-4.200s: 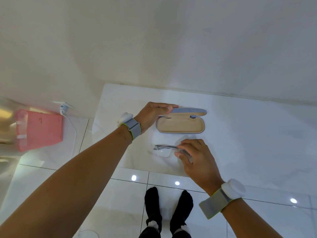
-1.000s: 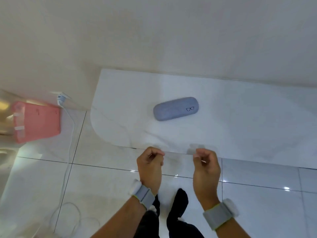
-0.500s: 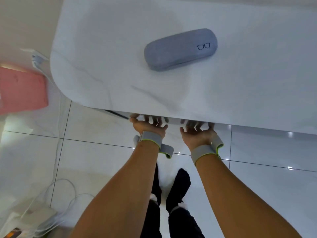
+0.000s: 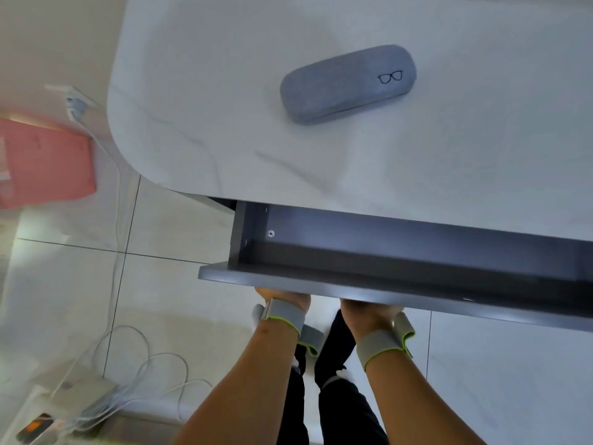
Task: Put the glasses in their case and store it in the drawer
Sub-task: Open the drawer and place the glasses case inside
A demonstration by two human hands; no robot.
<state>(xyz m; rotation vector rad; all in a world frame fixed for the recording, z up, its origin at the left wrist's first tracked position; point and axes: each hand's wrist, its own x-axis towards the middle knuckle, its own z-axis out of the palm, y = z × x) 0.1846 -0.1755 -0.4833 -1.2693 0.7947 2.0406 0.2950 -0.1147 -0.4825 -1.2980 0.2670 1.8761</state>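
Note:
A closed blue-grey glasses case (image 4: pixel 348 83) with a small glasses logo lies on the white marble tabletop (image 4: pixel 224 107); the glasses are not visible. Below the table's front edge a dark grey drawer (image 4: pixel 401 252) stands pulled out, its inside showing nothing. My left hand (image 4: pixel 284 297) and my right hand (image 4: pixel 369 308) grip the drawer front from underneath; the fingers are hidden behind the panel. Both wrists wear grey bands with green edges.
A pink box (image 4: pixel 45 162) stands at the left by the wall. White cables (image 4: pixel 128 364) run from a wall plug down to a power strip (image 4: pixel 57 409) on the tiled floor. My dark trouser legs (image 4: pixel 321 380) are below the drawer.
The case was shut with the glasses inside and left on the table. Both hands dropped under the table edge and have pulled the drawer out toward me.

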